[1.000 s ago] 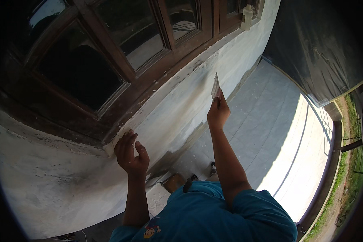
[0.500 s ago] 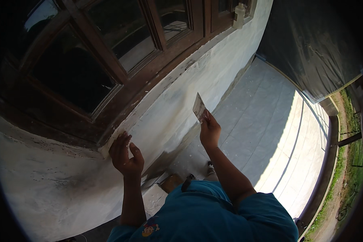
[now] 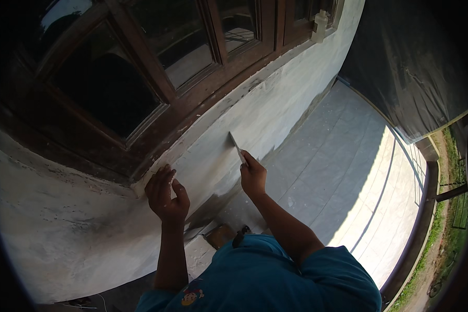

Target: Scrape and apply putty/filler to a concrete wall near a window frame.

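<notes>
My right hand [image 3: 254, 176] is closed around a putty knife [image 3: 236, 145], a thin flat blade smeared with white. Seen almost edge-on, the blade is close to the pale, patchily coated wall [image 3: 213, 156] below the window; whether it touches cannot be told. My left hand [image 3: 167, 196] is raised by the wall's corner, under the lower edge of the brown window frame [image 3: 156, 140]. Its fingers point upward with the thumb apart from them, and white smears show on the fingertips. No held thing can be made out in it.
A pale bottle [image 3: 320, 26] stands on the far end of the window ledge. Grey floor [image 3: 317, 140] stretches to the right, partly sunlit, up to a low curved edge. A dark sheet [image 3: 405, 62] hangs at the far right. A brown object [image 3: 220, 235] lies near my feet.
My right hand has moved left toward the wall, and the putty knife has turned from showing its flat face to nearly edge-on. The left hand stays at the corner.
</notes>
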Available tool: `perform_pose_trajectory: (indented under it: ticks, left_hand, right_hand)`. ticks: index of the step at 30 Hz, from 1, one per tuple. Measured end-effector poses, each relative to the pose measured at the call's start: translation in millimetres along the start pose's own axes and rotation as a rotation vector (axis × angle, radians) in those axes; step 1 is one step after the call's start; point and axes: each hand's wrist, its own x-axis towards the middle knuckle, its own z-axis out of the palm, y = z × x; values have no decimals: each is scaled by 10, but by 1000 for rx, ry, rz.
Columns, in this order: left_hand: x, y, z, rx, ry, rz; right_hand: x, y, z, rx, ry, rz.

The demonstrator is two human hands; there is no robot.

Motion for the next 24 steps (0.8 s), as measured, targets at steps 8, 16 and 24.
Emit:
perform_pose_trajectory:
  ticks: [8,16,24]
  left_hand:
    - [32,41,-48,4,6,-7]
    - [54,98,29,-40,2,-7]
    - [36,30,6,-48,43,-31]
  right_hand:
    - [294,-317,-244,227,196,-101]
    - [14,-691,800,-362,148,-524]
    - [-487,-626,49,-259,-134,-391]
